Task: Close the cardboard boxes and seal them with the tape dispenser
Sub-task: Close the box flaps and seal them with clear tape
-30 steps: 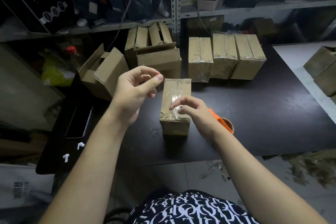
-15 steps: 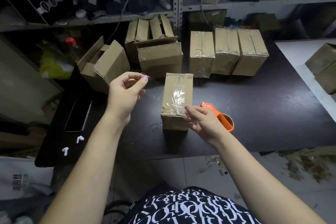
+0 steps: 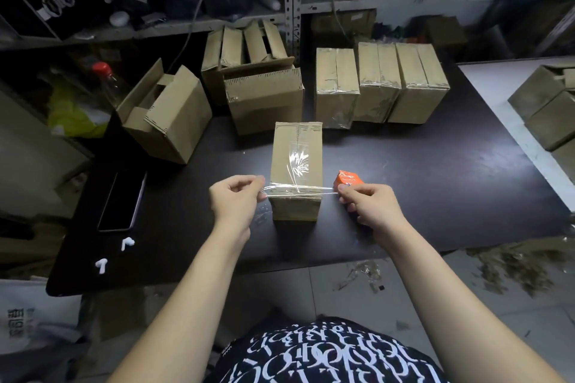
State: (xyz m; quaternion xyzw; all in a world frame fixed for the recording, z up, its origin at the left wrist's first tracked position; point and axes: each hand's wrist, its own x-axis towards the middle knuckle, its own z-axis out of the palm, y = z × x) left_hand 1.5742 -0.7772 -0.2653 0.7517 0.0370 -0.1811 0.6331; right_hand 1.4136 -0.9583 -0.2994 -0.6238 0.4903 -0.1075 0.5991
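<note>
A closed cardboard box (image 3: 295,162) stands in the middle of the black table (image 3: 435,183), with clear tape along its top seam. A strip of clear tape (image 3: 297,190) is stretched sideways across the box's near top edge. My left hand (image 3: 238,200) pinches the strip's left end, just left of the box. My right hand (image 3: 368,205) pinches the right end, just right of the box. The orange tape dispenser (image 3: 348,180) lies on the table behind my right hand, mostly hidden by it.
Three taped boxes (image 3: 379,84) stand in a row at the back. Open boxes (image 3: 168,115) and a closed one (image 3: 264,99) sit at the back left. A phone (image 3: 123,199) and two white earbuds (image 3: 115,253) lie at the left. More boxes (image 3: 550,109) are at the right edge.
Both hands have come down to the box's near edge. The loose tape piece is now pulled taut between them across the box. Before, my left hand was raised left of the box.
</note>
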